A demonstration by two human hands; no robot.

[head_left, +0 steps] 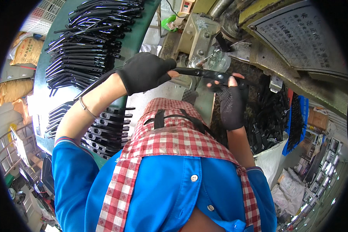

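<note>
My left hand (145,73), in a black fingerless glove, is closed around a long, slim black tube (188,71); its other end trails back past my left forearm. At the right end of the tube sits a flat black piece with holes (216,76), lined up with it. My right hand (232,106), gloved the same way, pinches that flat piece between thumb and fingers. Both hands hold the parts level, in front of the metal tooling of a press machine (201,38). Whether tube and piece are fastened together I cannot tell.
Bent black tubes (81,50) lie in rows on a green table (137,38) at left. Nearer are stacked black pieces with holes (104,127). Loose black parts (265,123) fill a white-lined container at right, beside a blue crate (304,112). The machine's plated body (297,38) overhangs upper right.
</note>
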